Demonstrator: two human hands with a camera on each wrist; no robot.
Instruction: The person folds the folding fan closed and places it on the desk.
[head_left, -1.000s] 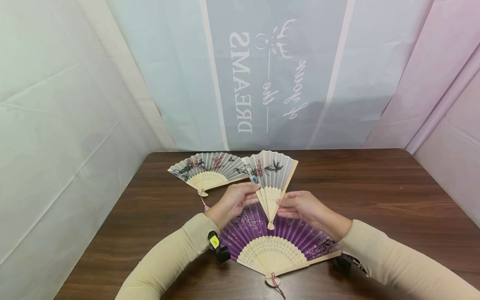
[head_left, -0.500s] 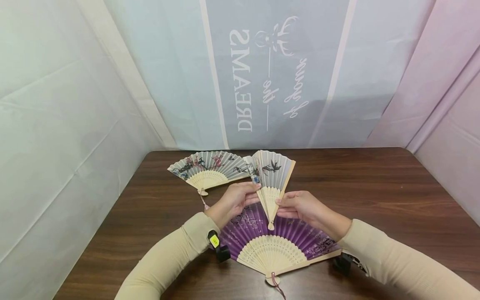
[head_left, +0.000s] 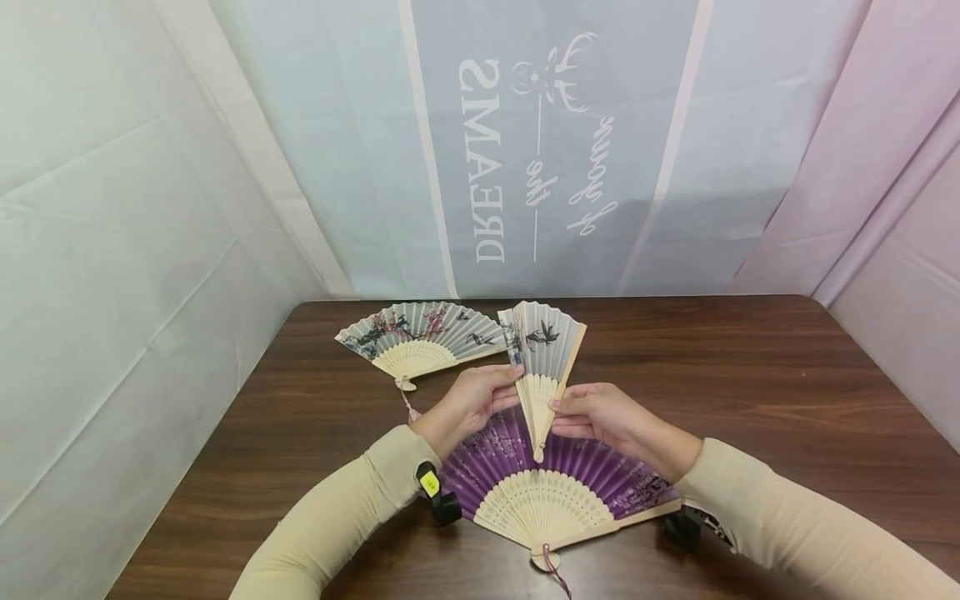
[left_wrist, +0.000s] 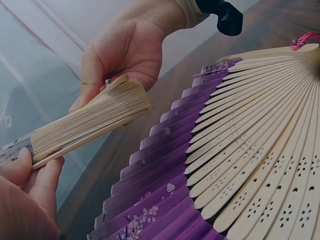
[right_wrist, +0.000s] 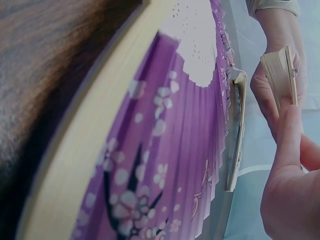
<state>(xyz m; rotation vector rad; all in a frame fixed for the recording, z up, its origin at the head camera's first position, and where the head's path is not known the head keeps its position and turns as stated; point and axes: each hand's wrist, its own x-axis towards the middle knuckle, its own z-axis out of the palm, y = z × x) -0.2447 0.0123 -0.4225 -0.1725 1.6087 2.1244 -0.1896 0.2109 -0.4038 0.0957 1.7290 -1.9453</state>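
Grey fan (head_left: 550, 350), part-spread, raised near the far edge of the purple fan (head_left: 546, 504). Left hand (head_left: 474, 398) and right hand (head_left: 603, 410) pinch its opposite sides, some fingers hidden behind. Adjusting its spread seems the step; the next move calls for evenly guided edges.

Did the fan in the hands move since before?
Yes. Against the brown table, the held grey folding fan narrowed: its right edge slid left, its left edge right.
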